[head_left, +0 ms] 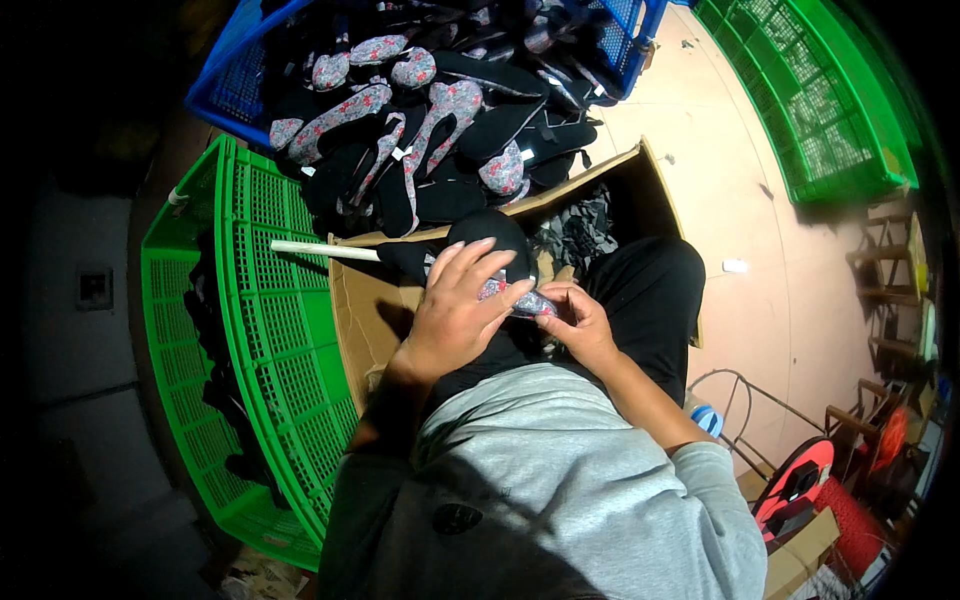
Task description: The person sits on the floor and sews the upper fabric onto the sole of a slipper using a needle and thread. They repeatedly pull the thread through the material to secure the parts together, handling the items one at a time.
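Over my lap I hold a small cloth shoe (530, 303) with a grey-and-red floral pattern. My left hand (455, 310) lies across it, fingers bent over its upper side and thumb against the patterned cloth. At the end toward me, my right hand (582, 328) pinches the shoe between thumb and fingers. A white stick (325, 250) juts out to the left from black cloth beside my left hand. How far the stick reaches under the hand is hidden.
Ahead, a blue crate (228, 95) overflows with black and floral cloth shoes (440, 130). An open cardboard box (365, 320) holding dark scraps (580, 235) surrounds my knees. Green crates stand at left (265, 330) and far right (810, 100). A red round-topped stool (795, 480) is lower right.
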`<state>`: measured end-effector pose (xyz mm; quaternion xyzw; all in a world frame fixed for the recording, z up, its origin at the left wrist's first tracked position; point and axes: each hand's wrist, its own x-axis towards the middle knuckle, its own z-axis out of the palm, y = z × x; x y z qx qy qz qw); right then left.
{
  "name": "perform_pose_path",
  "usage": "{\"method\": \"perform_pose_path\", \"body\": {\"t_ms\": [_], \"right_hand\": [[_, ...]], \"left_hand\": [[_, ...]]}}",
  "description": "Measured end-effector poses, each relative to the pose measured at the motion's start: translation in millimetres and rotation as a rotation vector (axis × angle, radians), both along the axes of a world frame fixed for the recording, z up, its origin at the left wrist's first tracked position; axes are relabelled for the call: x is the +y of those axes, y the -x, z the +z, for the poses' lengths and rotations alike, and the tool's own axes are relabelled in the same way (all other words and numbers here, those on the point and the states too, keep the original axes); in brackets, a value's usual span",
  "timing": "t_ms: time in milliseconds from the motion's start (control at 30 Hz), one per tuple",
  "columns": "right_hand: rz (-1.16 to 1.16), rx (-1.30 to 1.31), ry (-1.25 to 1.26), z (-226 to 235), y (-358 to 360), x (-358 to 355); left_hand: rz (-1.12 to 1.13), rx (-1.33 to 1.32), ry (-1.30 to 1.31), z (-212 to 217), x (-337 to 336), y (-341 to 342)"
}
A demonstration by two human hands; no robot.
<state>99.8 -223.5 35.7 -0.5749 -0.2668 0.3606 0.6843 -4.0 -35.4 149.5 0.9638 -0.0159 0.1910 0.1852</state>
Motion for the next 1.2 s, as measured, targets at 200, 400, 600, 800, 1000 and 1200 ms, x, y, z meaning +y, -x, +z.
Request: {"method": "perform_pose_path", "body": {"t_ms": [200,400,600,800,1000,1200], "right_hand": [[-0.003,-0.061,-0.007,-9.1,-1.6,-2.8],[-0.003,-0.008,-0.018,-7.5,0.2,-2.5],[0.018,-0.075,0.009,-7.9,-1.3,-3.3],[0.085,-0.086,0.017,3.2,-7.6,-3.3],[0.253,-0.044,0.117,0.2,-30.5,-13.3],[0.199,-0.248,0.299,21.4,-41.0,-13.8]], "left_hand": [[-0.117,0.037,0.112,-14.0,7.1,-12.6],[-0.088,0.022,0.172,-17.0,3.9,-14.3],[-0.044,0.018,0.249,-19.7,-0.3,-15.7],[0.076,-0.027,0.357,-28.4,-6.8,-17.9],[0.123,-0.058,0.381,-32.9,-11.0,-20.2],[0.169,-0.076,0.39,-40.0,-15.5,-20.8]]}}
